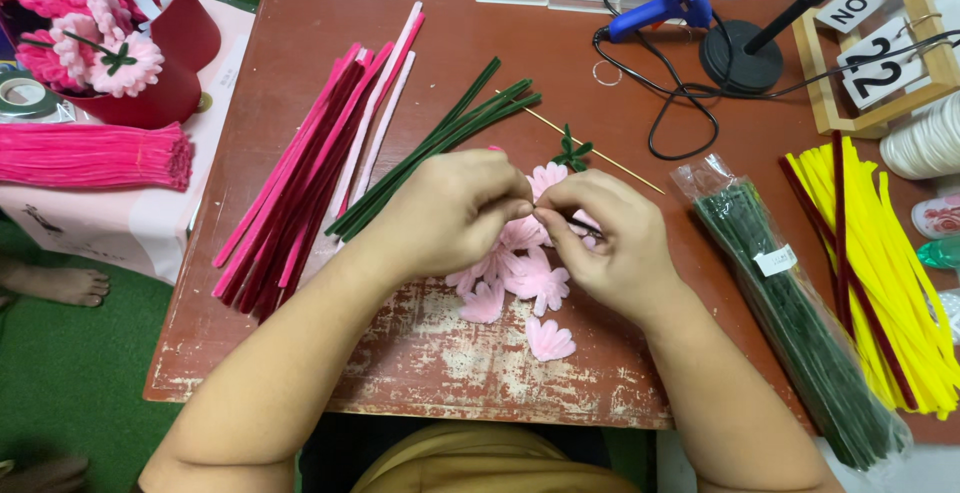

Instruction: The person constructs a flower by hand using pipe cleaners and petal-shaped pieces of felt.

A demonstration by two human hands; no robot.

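Pink petals [520, 278] between pipe-cleaner bundles [300, 178]

One camera only — worn on the person's head, it looks steeply down and forward over both forearms onto the worn red-brown table [440, 353]. It sits close, so the left hand [455, 215] and right hand [610, 243] fill the middle of the frame. The view faces away from the body — the table's far edge runs out at the top, green floor [70, 373] shows at left.
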